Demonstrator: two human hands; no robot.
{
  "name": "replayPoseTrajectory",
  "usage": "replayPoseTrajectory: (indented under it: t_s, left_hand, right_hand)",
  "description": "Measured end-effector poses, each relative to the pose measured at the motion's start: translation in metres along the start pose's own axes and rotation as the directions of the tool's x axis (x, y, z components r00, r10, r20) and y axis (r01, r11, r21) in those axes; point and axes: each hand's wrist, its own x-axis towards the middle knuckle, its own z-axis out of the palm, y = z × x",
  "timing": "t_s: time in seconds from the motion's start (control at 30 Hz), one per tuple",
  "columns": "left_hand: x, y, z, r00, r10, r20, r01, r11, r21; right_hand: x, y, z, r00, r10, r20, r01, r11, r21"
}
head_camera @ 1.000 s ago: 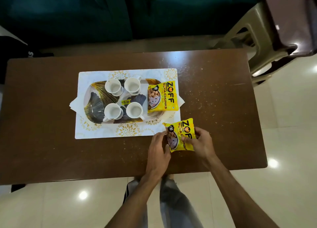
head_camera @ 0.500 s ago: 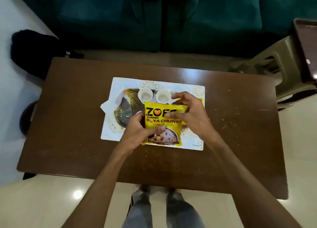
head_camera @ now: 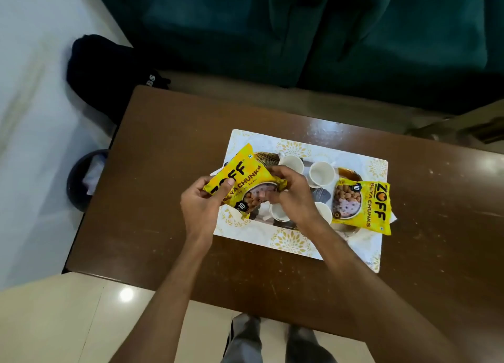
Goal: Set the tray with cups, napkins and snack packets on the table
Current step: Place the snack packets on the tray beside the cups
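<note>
Both hands hold a yellow snack packet [head_camera: 242, 180] tilted over the left end of the tray. My left hand [head_camera: 200, 207] pinches its lower left edge and my right hand [head_camera: 291, 193] grips its right end. The dark, gold-patterned tray [head_camera: 351, 173] sits on a white placemat [head_camera: 289, 240] and carries several white cups [head_camera: 321, 174], partly hidden by my right hand. A second yellow snack packet [head_camera: 362, 207] lies on the tray's right end. White napkin corners [head_camera: 392, 218] stick out from under the tray.
The brown table [head_camera: 436, 267] has its left edge close to the placemat. A dark bin [head_camera: 81, 180] and a black bag [head_camera: 109, 73] sit on the floor to the left. A teal sofa [head_camera: 327, 35] runs behind the table. My legs [head_camera: 272, 341] stand at the near edge.
The packet in my hands has moved from in front of the cups to the tray's left end and turned at an angle. The view has swung left.
</note>
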Motion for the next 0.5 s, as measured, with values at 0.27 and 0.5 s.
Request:
replayPoseTrajectory:
  t_s: [0.27,0.5]
  left_hand:
    - [0.024,-0.032,0.011,0.995,-0.041,-0.09,0.045,0.998,0.038]
    - [0.034,-0.047,0.021,0.995,-0.016,-0.103,0.029,0.992,0.126]
  right_hand:
    - [0.035,0.001,0.043,0.981,-0.143,-0.128,0.077,0.904,-0.42]
    - [0.031,0.021,0.064,0.991,-0.127,-0.035,0.076,0.768,-0.636]
